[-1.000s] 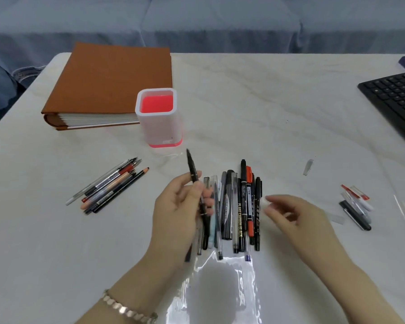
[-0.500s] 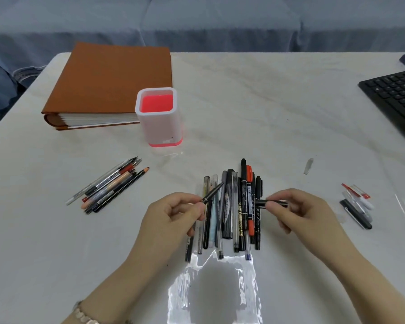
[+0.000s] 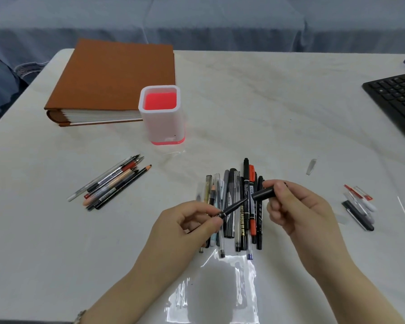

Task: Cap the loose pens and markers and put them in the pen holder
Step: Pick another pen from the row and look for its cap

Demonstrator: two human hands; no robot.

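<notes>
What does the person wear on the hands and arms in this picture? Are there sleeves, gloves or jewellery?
No sleeves or gloves show: both arms are uncovered down to the edge of the picture. The left hand and the right hand carry no rings that I can see. A silvery link bracelet sits at the left wrist, partly cut off by the bottom edge.

Office desk: keyboard point(image 3: 398, 99); thick binder point(image 3: 117, 78); pen holder point(image 3: 161, 118).

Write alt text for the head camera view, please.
The left hand holds an uncapped black pen, the right hand a black cap, close together above a row of pens on a white table. A white-and-pink pen holder stands behind them.
</notes>
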